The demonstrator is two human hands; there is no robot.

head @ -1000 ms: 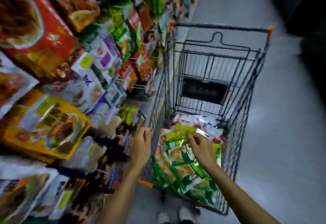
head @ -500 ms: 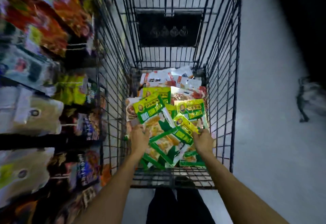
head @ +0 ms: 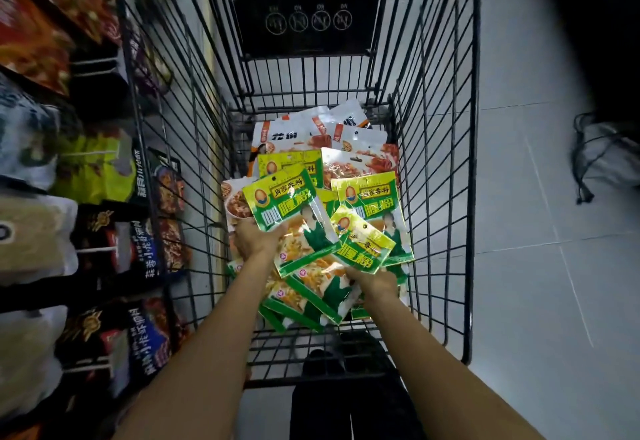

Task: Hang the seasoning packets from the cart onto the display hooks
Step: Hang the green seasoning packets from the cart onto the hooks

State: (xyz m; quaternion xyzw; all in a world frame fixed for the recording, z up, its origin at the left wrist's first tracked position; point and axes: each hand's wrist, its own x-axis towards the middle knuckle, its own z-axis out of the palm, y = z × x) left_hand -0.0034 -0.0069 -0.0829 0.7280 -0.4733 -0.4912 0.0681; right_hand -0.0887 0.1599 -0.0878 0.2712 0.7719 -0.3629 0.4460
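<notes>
1. Green-and-yellow seasoning packets (head: 372, 197) printed "咖喱粉" lie heaped in the wire cart (head: 433, 162), tops pointing away from the person.
2. Left hand (head: 256, 240) grips one lifted packet (head: 284, 204) by its lower corner, top leaning left.
3. Right hand (head: 375, 282) holds overlapping packets (head: 363, 242) by their lower edges.

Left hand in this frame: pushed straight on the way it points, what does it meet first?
The left hand grips a green packet. Pushed on, it would likely meet the next green packet of the heap in the cart; depth is unclear.
</notes>
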